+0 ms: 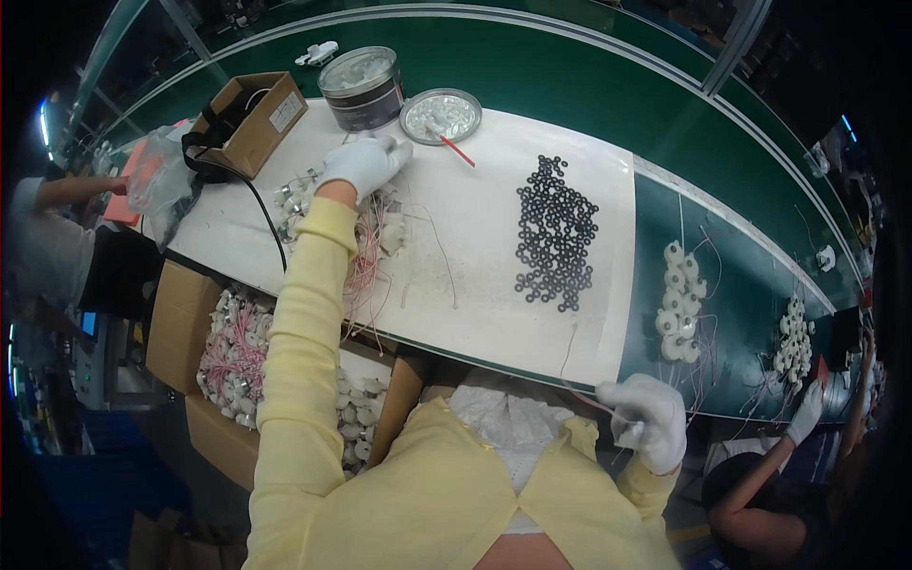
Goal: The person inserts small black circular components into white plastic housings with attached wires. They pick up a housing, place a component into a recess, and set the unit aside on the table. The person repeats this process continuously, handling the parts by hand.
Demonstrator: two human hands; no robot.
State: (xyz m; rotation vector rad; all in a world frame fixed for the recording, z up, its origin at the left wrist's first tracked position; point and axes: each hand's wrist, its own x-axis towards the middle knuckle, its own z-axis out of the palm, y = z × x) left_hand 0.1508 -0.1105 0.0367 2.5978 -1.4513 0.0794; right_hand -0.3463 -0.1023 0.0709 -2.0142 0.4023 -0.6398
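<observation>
My left hand (365, 167), in a white glove, reaches over the far end of a pile of small white parts with pink and red wires (385, 233). Its fingers are loosely bent and a little apart; nothing shows in them. Low at the table's front edge, my right hand (654, 418), also gloved, is closed on a small white part with a wire (625, 429). That part's wire trails up toward the table edge. Many small black rings (556, 237) lie in a flat patch on the white tabletop (465, 313) between my hands.
Beyond my left hand stand an open tin (361, 90), a lid (441, 116) with pale paste and a red stick (458, 150), and a cardboard box (252, 123). Below sits a carton of wired parts (204, 418). White discs (680, 304) lie rightward. Co-workers' hands (807, 413) show at both sides.
</observation>
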